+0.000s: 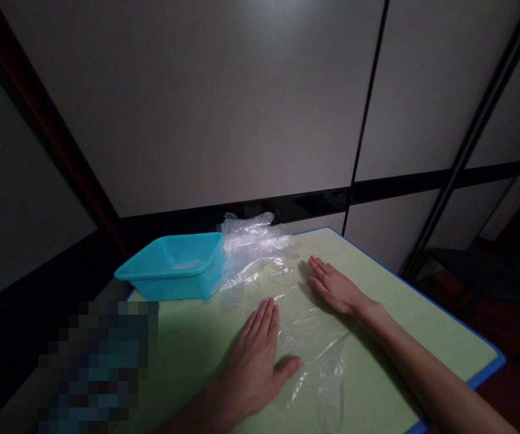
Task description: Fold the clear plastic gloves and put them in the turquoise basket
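Two empty hands, left hand (254, 361) and right hand (336, 288), stretch open-fingered beside clear plastic (330, 361) between the desk's (373, 271) middle and near edge. Smoothing seems in hand; the next move likely calls for light, even palms.

Pale panels (224, 120) with black bands (400, 187) stand dimly lit.

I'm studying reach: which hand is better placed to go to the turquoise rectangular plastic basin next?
Probably the left hand: it looks nearer the turquoise basin and its fingers point forward. The right hand lies farther right, with the crumpled clear plastic heap between it and the basin.
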`<move>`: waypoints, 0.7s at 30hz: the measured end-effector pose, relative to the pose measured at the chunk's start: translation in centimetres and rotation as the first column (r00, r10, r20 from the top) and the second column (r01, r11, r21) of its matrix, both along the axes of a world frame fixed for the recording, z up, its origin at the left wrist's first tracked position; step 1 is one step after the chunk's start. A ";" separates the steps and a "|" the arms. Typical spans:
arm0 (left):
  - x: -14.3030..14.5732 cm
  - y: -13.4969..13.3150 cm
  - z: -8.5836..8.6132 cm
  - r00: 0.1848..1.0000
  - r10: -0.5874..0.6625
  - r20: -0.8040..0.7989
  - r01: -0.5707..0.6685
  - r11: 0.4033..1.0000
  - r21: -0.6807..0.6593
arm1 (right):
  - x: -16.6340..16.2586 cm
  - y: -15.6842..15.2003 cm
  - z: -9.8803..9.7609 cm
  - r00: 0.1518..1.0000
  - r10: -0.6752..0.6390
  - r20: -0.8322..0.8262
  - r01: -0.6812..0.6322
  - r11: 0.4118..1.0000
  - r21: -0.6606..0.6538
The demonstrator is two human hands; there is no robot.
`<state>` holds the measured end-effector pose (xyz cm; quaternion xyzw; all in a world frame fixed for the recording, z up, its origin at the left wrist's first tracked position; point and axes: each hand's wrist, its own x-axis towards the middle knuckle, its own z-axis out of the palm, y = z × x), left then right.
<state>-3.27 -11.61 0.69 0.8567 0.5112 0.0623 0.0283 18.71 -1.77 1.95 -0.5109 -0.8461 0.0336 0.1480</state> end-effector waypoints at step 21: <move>-1.0 -0.4 -0.5 0.999 0.021 0.027 -0.021 1.000 0.003 | -6.3 -5.3 -0.5 0.855 0.516 -0.040 -0.517 0.848 -0.112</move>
